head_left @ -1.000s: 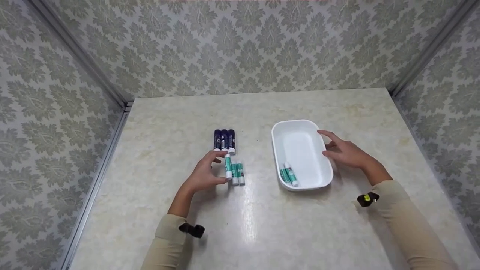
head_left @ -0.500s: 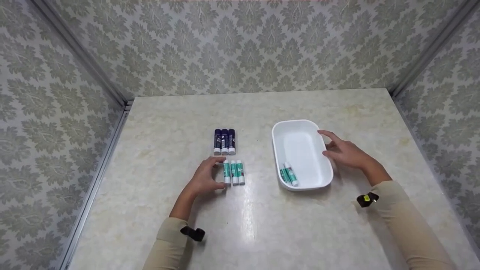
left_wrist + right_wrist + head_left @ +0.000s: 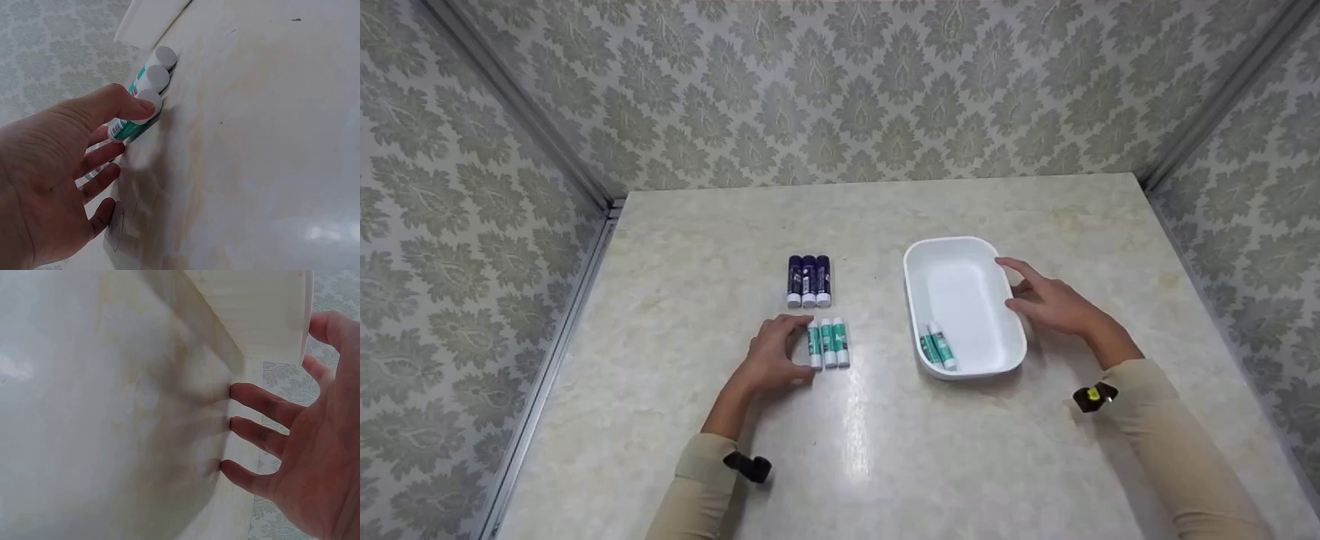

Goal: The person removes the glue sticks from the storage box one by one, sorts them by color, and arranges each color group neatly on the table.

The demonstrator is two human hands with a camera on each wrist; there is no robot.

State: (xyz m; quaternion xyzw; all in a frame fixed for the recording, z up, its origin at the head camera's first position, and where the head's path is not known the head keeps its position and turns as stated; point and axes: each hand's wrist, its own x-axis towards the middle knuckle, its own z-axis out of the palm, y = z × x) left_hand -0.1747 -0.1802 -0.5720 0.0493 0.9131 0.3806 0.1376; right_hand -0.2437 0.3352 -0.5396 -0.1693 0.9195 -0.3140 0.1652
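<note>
Green glue sticks [image 3: 828, 344], three in a row on the worktop [image 3: 855, 450]: left hand [image 3: 771, 358] pinches the leftmost between thumb and curled fingers [image 3: 147, 104]. Right hand [image 3: 1050, 304], fingers spread and relaxed, rests against the right wall of the white tray [image 3: 960, 251], where two more green sticks [image 3: 937, 349] lie at the near end. Three blue sticks [image 3: 808, 280] lie just beyond the green row.

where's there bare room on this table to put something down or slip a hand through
Bare tabletop runs wide behind the purple sticks and white tray, and along the near edge between the sleeves. A clear lane lies between the green sticks and the tray. It is crowded where the left hand grips the leftmost green stick and where the right hand rests against the tray.
</note>
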